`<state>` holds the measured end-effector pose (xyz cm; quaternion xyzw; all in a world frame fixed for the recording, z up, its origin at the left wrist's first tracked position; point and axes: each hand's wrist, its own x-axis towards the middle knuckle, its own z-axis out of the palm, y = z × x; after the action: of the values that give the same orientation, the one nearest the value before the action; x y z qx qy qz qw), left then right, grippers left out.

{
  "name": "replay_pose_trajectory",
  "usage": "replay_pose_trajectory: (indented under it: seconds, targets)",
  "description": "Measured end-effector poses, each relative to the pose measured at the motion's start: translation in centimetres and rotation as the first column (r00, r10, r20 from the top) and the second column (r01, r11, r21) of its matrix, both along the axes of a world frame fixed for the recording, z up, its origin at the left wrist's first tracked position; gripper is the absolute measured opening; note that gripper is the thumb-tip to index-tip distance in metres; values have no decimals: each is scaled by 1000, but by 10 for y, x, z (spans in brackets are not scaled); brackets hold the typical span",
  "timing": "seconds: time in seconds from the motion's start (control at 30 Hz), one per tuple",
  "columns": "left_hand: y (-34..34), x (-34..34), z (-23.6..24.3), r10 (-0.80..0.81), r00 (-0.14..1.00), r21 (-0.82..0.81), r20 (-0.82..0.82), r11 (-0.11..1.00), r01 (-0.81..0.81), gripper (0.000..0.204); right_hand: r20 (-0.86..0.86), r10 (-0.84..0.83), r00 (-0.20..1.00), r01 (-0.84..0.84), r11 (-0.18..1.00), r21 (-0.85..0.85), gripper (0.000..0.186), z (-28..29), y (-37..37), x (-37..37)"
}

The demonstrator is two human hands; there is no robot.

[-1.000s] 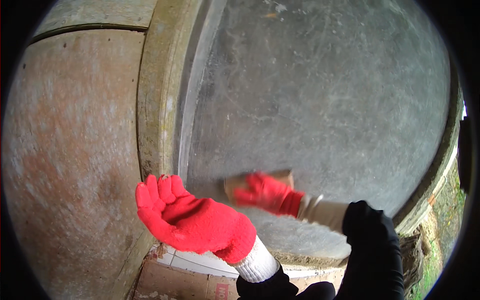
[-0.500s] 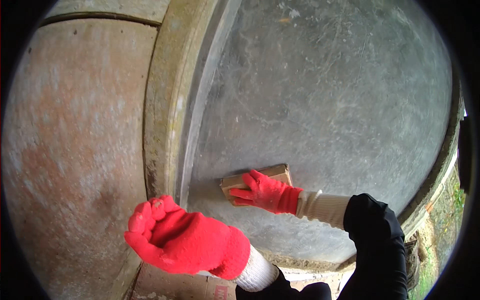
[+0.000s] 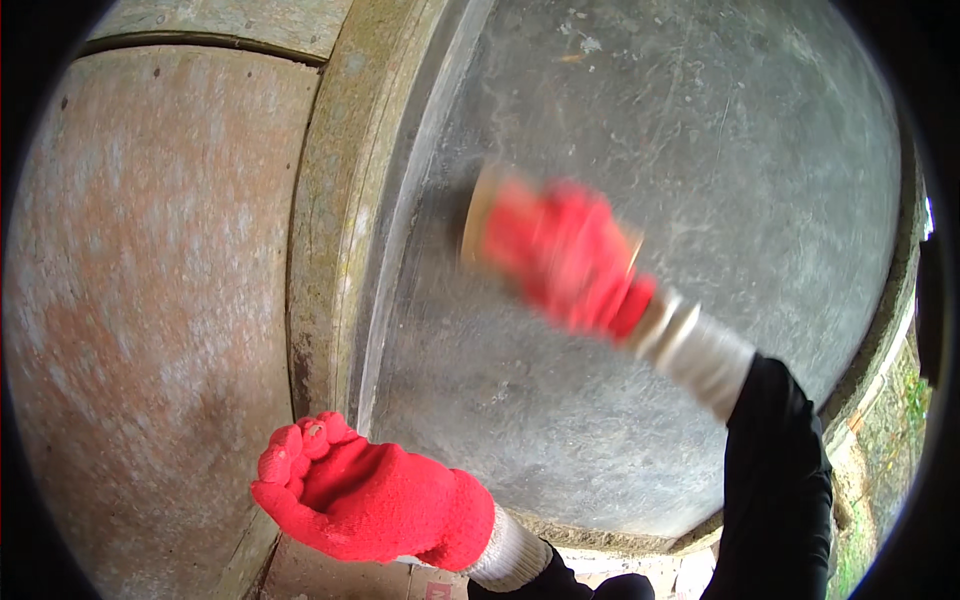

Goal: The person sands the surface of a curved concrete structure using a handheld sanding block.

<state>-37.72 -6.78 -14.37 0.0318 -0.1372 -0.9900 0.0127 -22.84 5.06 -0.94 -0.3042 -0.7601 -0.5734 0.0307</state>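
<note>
Grasping a brown block [image 3: 476, 220], my right hand [image 3: 560, 255] has its red-gloved fingers laid across it, blurred; the block's end shows just left of those fingertips. Around the fingers spreads a dark grey surface [image 3: 620, 440], with a wooden beam [image 3: 325, 260] farther left. Nearer me, my left hand [image 3: 375, 500] has its fingers released and loosely curled, palm showing, with a brown panel [image 3: 160, 280] beyond their tips.

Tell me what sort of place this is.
Probably an outdoor or open-sided work area, judging by the patchy green-brown ground at right, the scuffed grey surface and the weathered reddish-brown board at left.
</note>
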Motion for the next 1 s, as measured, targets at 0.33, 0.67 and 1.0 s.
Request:
replay_pose_trajectory:
  seconds: [0.33, 0.67, 1.0]
  targets:
    - [4, 0, -12, 85, 992, -36, -96, 995, -89, 29, -103, 199, 975, -150, 922, 356, 54, 138, -8, -7]
    - [-3, -1, -6, 127, 986, -156, -112, 977, -143, 27, 212, 231, 950, -112, 881, -459, 30, -107, -1, 35]
    - [8, 1, 1, -68, 955, 220, 289, 975, 3, 30, -175, 402, 899, -277, 830, 484, 52, 161, -1, -11]
